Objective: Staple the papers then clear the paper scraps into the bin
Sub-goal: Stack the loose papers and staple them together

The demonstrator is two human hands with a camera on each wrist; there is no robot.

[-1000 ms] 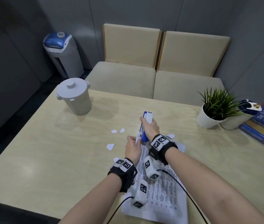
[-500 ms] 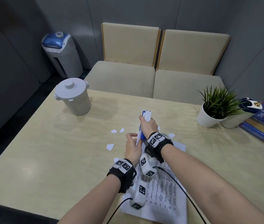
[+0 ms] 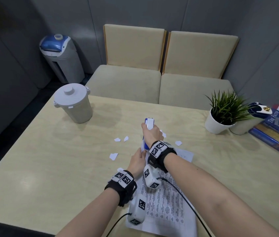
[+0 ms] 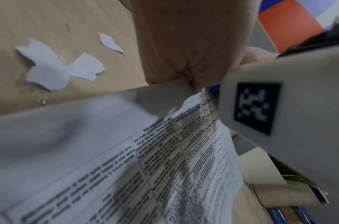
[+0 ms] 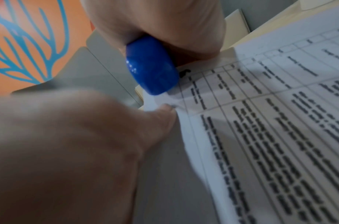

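- Gripping the blue-and-white stapler [image 3: 148, 124], the right hand [image 3: 153, 133] is curled round its body; the stapler is held steeply tilted, its lower end at the top left corner of the papers [image 3: 165, 200].
- That corner is pinched by the left hand [image 3: 136, 162] — thumb on top, as seen in the right wrist view — and lifted slightly off the table [image 3: 50, 168].
- Paper scraps [image 3: 113, 156] are scattered on the table to the left of the hands, and more lie just beyond the right wrist.
- A lidded grey bin [image 3: 74, 103] is set at the far left of the table, well apart from the scraps.
- A potted plant [image 3: 224, 113] and stacked books [image 3: 278, 129] are seen at the far right.
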